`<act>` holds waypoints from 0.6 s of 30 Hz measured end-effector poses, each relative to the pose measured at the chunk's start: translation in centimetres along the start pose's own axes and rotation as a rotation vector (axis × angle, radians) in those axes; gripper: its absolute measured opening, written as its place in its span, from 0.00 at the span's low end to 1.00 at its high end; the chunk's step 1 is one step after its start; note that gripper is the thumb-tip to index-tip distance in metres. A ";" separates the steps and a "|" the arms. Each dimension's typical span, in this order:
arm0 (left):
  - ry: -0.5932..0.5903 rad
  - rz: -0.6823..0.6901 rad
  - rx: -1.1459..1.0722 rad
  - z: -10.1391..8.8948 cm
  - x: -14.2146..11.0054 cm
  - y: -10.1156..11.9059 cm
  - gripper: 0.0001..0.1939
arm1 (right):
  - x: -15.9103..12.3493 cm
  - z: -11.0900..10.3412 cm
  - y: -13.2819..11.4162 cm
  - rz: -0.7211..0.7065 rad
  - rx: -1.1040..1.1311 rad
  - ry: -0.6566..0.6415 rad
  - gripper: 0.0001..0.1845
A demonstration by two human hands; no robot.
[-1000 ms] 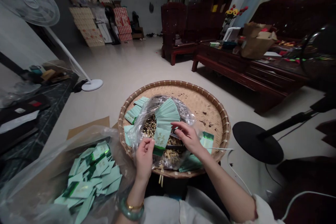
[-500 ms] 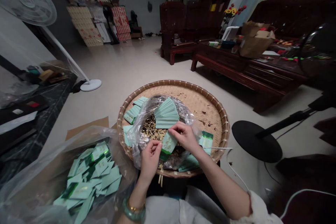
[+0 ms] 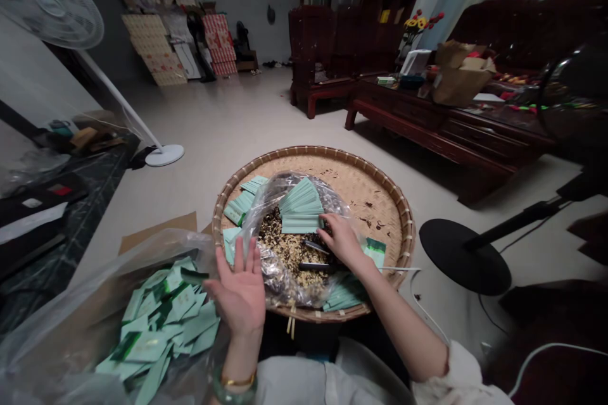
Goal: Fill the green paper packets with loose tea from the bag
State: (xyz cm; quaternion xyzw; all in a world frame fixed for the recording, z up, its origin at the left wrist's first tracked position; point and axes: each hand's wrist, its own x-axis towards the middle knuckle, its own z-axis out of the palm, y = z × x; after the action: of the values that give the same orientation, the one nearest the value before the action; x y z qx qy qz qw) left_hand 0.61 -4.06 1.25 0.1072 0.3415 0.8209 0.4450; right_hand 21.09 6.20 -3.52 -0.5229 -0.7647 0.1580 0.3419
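While the left hand (image 3: 242, 288) was wide open, the right hand (image 3: 341, 242) was at the fanned stack of pale green packets (image 3: 303, 205)

The left hand was open, with its palm up and its fingers spread apart. It held nothing that I could see. It was between the round bamboo tray (image 3: 375, 193) and the big clear plastic bag (image 3: 61, 335) on the left. A dark green packet (image 3: 194, 276) was just beside its thumb, over the loose pile of green packets (image 3: 183, 304) in that bag. I could not tell if the packet and the thumb touched.

The right hand had bent fingers, and their tips were at the right edge of the fanned stack. I could not tell if they gripped a packet.

The fanned stack lay on black and pale dried bits (image 3: 285, 242) inside the open clear bag (image 3: 254, 209) on the tray. Two dark sticks (image 3: 313, 266) lay on the bits, near the right hand.

More green packets (image 3: 240, 205) sat at the left side of the tray, and others (image 3: 344, 294) lay at its near right side. A green bangle (image 3: 235, 395) and a gold bracelet (image 3: 239, 381) were on the left wrist.
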 end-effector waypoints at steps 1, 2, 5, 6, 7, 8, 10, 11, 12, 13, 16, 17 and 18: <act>-0.027 -0.009 0.024 0.0 -0.2 -0.3 0.35 | -0.1 0.3 -0.1 -0.007 -0.067 -0.024 0.18; -0.052 -0.016 0.055 0.0 -0.4 -0.5 0.34 | -0.1 0.6 -0.3 -0.001 -0.127 -0.045 0.20; -0.106 -0.043 0.180 0.0 -0.6 -1.4 0.25 | 0.0 1.0 -0.8 0.048 -0.263 -0.087 0.26; -0.121 -0.066 0.225 -0.1 -0.7 -1.6 0.22 | 0.2 1.0 -0.9 0.061 -0.289 -0.094 0.25; -0.132 -0.091 0.266 -0.1 -0.7 -1.9 0.21 | 0.3 1.0 -1.0 0.070 -0.304 -0.098 0.24; -0.139 -0.120 0.300 -0.2 -0.7 -2.2 0.20 | 0.5 1.0 -1.0 0.076 -0.306 -0.098 0.20; -0.136 -0.152 0.347 -0.4 -0.6 -2.8 0.20 | 0.8 0.8 -1.0 0.076 -0.274 -0.087 0.11; -0.136 -0.163 0.362 -0.5 -0.5 -3.0 0.20 | 0.9 0.7 -1.0 0.066 -0.238 -0.073 0.06; -0.134 -0.173 0.370 -0.5 -0.5 -3.2 0.20 | 0.9 0.6 -0.9 0.044 -0.188 -0.053 0.04; -0.135 -0.186 0.371 -0.6 -0.4 -3.2 0.20 | 0.9 0.4 -0.9 0.006 -0.128 -0.024 0.04; -0.121 -0.257 0.328 -0.4 -0.1 -3.0 0.21 | 0.3 -0.3 -1.3 -0.173 0.048 0.094 0.07; -0.110 -0.295 0.299 -0.3 0.0 -2.8 0.21 | -0.1 -0.5 -1.5 -0.238 0.089 0.131 0.08; -0.106 -0.345 0.271 -0.1 0.0 -2.5 0.22 | -0.5 -0.7 -1.8 -0.295 0.119 0.160 0.09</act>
State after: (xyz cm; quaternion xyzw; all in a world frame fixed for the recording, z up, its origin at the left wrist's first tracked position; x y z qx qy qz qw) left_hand 2.20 -3.14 -0.47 0.1489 0.4383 0.6724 0.5775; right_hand 20.46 4.93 -2.14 -0.3948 -0.7927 0.1087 0.4516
